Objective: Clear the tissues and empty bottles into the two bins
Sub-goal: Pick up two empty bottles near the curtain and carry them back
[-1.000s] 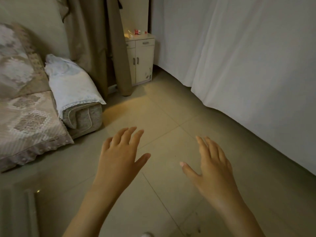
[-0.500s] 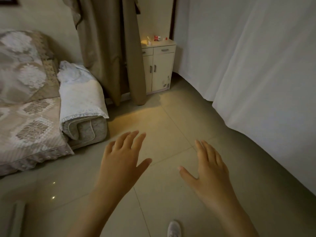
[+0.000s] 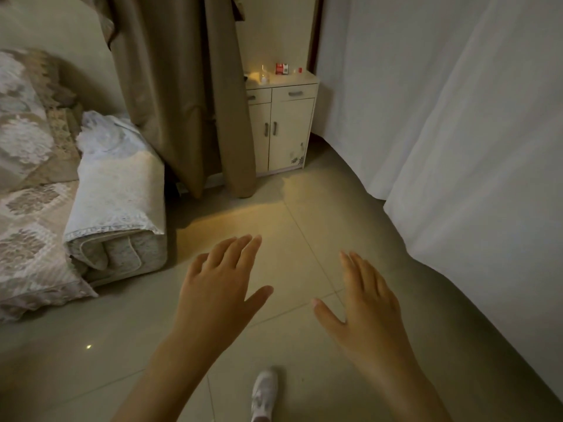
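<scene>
Both hands are reaching out empty over the tiled floor point(image 3: 304, 208): the left hand point(image 3: 217, 287) and the right hand point(image 3: 364, 303) are holding their fingers straight and lightly spread, gripping nothing. No tissues, bottles or bins are showing near the fingers, so progress cannot be judged from here; collecting seems still ahead. Well beyond the fingertips, small items are sitting on the cabinet point(image 3: 283, 126), too small to identify. Compared with a second ago, the cabinet is appearing nearer and more central, and a white shoe point(image 3: 264, 391) is now stepping in below the wrists.
</scene>
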Demonstrator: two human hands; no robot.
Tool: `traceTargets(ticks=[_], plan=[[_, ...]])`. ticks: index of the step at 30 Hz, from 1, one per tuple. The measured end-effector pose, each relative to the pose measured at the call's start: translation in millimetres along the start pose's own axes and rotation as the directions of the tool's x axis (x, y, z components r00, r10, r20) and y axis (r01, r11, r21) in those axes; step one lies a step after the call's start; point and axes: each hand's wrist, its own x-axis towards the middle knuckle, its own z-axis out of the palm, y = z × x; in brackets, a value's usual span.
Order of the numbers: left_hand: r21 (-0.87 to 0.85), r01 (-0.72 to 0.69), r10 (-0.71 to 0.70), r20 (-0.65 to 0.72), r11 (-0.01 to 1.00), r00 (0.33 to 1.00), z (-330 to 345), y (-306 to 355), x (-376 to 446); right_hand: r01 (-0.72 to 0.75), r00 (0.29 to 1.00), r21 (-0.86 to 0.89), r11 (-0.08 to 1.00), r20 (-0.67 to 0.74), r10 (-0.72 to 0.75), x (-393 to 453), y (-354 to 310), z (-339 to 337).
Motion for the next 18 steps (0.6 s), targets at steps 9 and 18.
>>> traceTargets(ticks=[9,18], plan=[[-0.152,0.007,0.001,0.053,0.988,0.999,49,-3,179,-0.027,1.000,-0.059,0.998,-0.011,0.026,170,30,-31],[-0.085,-0.042,0.043,0.005,0.995,0.999,67,-1,348,-0.053,0.998,-0.070,0.996,-0.040,0.050,322,39,-71]])
